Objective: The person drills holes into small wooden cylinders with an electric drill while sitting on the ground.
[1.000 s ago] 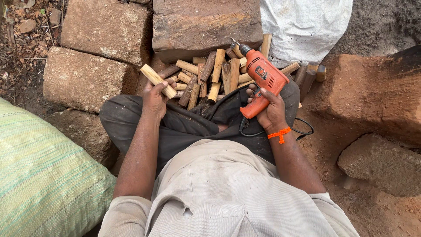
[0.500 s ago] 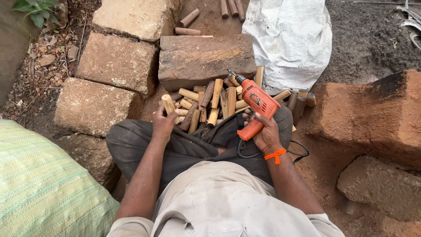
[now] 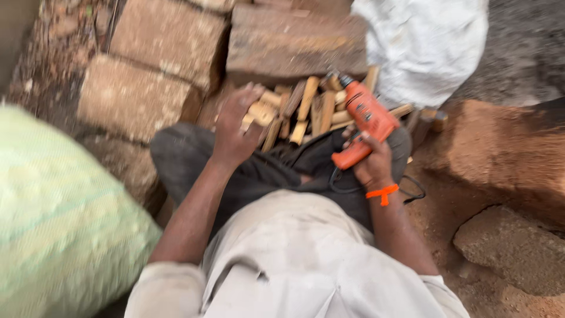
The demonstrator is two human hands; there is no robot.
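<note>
left hand (image 3: pixel 235 126) fingers spread loose over the pile of short wooden pegs (image 3: pixel 306 109), grasp blurred, cannot tell | right hand (image 3: pixel 372 165) clenched on orange power drill (image 3: pixel 365 121) above lap | stone blocks (image 3: pixel 176 65) around pile

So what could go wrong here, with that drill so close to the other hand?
The left hand reaches into the wood pieces right beside the drill held in the right hand; its tip could catch fingers. The cord loops across the lap and might snag.
</note>
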